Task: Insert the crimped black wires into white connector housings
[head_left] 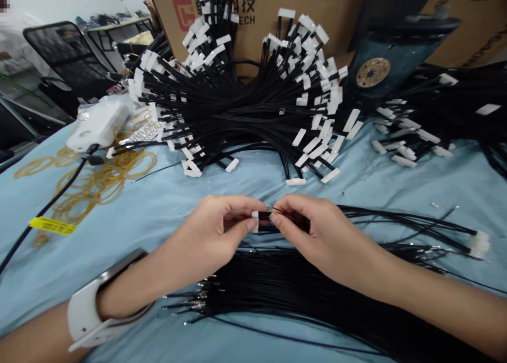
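Observation:
Between the thumb and fingers of my left hand [222, 226] is a small white connector housing [255, 221], with black wires running out of it to the right. My right hand [312, 223] pinches a thin black wire [279, 210] beside the housing; its silvery tip points up and left. The harness wires pass behind my right hand to another white connector [479, 245] at the right. Below my hands lies a thick bundle of loose black wires [277, 284] with metal terminals on the ends. My right fingers partly hide the wire.
A large pile of black wire harnesses [237, 104] with white connectors stands behind my hands, before a cardboard box [317, 4]. More harnesses [412, 131] lie at right near a dark blue container [396, 62]. Yellow rubber bands [87, 194] and a white device [99, 123] are at left.

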Motion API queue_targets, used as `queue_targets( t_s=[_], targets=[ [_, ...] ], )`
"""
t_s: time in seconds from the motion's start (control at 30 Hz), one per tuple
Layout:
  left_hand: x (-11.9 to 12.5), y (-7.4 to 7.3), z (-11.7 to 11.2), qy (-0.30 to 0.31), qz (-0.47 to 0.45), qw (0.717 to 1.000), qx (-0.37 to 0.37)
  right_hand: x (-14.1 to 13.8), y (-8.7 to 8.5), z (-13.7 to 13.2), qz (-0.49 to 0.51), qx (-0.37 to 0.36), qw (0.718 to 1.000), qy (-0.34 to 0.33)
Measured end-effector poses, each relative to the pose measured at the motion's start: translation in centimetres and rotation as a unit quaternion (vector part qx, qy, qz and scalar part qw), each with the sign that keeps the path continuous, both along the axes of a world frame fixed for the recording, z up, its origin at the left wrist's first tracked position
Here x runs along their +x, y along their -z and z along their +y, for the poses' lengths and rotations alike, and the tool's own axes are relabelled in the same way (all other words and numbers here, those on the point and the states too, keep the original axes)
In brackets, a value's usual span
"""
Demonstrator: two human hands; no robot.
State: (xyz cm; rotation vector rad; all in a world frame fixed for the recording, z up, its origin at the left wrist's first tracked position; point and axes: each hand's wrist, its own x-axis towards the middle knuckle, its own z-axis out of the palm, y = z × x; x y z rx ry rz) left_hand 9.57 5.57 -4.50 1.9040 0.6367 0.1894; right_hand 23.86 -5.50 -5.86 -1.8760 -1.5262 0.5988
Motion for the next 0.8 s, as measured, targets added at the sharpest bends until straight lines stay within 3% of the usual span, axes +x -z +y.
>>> queue_targets(
  t_s=[0.23,0.4,0.5,0.6,0.73,0.8],
  targets=[
    [0.1,0.1,0.0,0.001,0.003,1.0,0.0,-0.1,0.2,0.2,-0.008,0.002,1.0,0.002],
    [0.2,-0.1,0.2,-0.02,0.008,0.998,-0.054,0.8,-0.9,0.1,0.032,-0.004,0.999,-0.018],
    [0.3,0.0,0.6,-0.026,-0.003,0.993,-0.112,1.3,-1.6,-0.2,-0.086,0.087,0.992,-0.007],
    [0.3,0.1,1.0,-0.015,0.002,0.993,-0.119,1.0,-1.4,-0.9,-0.233,0.163,0.959,-0.009],
    [0.3,0.1,1.2,-0.02,0.018,0.994,-0.11,-0.3,-0.4,-2.1,-0.293,0.099,0.947,-0.092],
    [0.3,0.2,1.2,-0.019,0.016,0.993,-0.116,-0.8,-0.3,-2.6,-0.302,0.102,0.941,-0.117]
  ],
)
